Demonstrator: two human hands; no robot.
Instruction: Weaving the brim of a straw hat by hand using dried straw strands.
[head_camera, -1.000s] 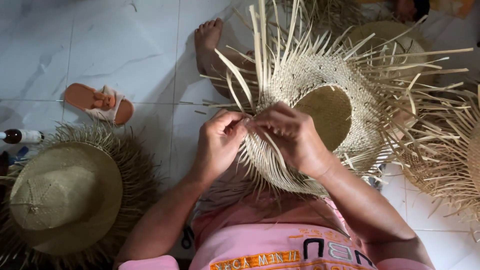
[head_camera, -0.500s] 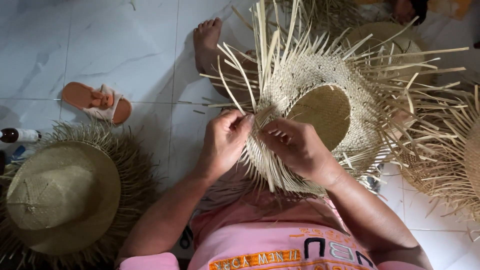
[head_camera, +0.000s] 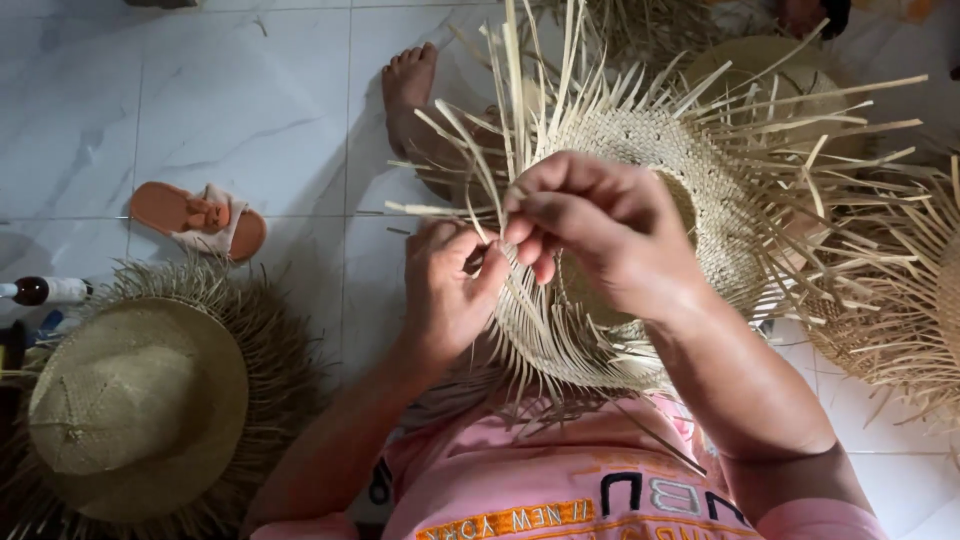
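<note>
An unfinished woven straw hat (head_camera: 690, 170) with long loose strands sticking out of its brim rests over my lap. My left hand (head_camera: 450, 295) grips the brim's left edge, thumb pressed on the weave. My right hand (head_camera: 595, 225) is raised above the brim and pinches a pale straw strand (head_camera: 490, 150) between thumb and fingers. My right hand hides the hat's crown. My bare foot (head_camera: 410, 85) lies on the white tiled floor beyond the hat.
A finished straw hat (head_camera: 135, 410) with a frayed brim lies at lower left. A pink sandal (head_camera: 195, 215) sits on the tiles beyond it, a small bottle (head_camera: 40, 290) at the left edge. More straw hats (head_camera: 900, 310) lie to the right.
My right hand has lifted from the brim's edge and moved up over the crown, pulling a strand with it. My left hand stays on the brim.
</note>
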